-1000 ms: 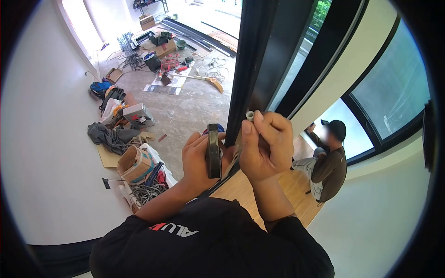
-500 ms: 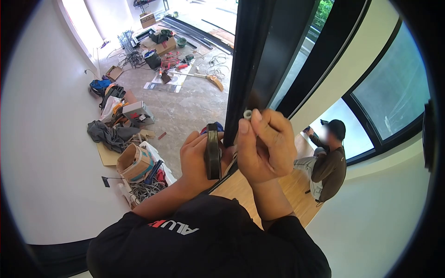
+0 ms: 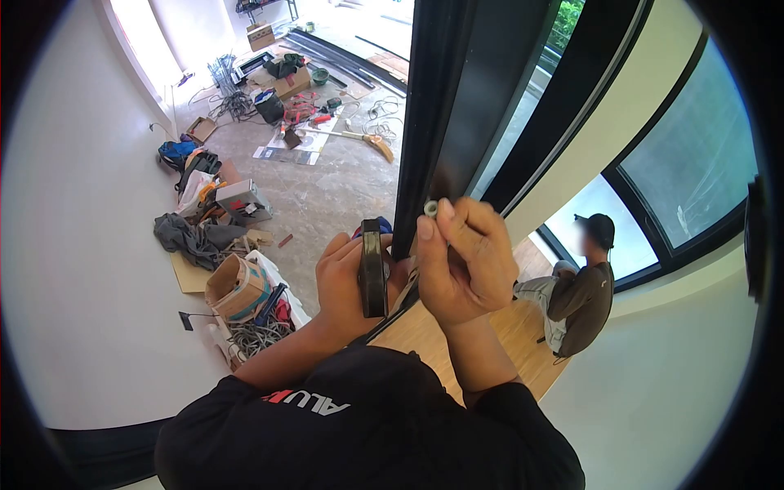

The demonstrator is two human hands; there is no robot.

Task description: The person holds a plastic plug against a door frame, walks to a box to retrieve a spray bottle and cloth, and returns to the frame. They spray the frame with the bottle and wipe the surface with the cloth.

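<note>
Against the bare floor (image 3: 327, 196) stands a tall black door frame (image 3: 437, 106) — its edge runs down to where both hands meet. Beyond it, a second person (image 3: 581, 294) sits low by the window. Along the white wall lies a scatter of tools and boxes (image 3: 237, 278). Close to the frame, the left hand (image 3: 347, 282) is wrapped around a black handle (image 3: 374, 269), held upright just beside the frame's edge. Touching it, the right hand (image 3: 465, 261) is curled tight, thumb and fingers pinching a small white plug (image 3: 430, 208) — it sits at the fingertips, right against the dark frame.
</note>
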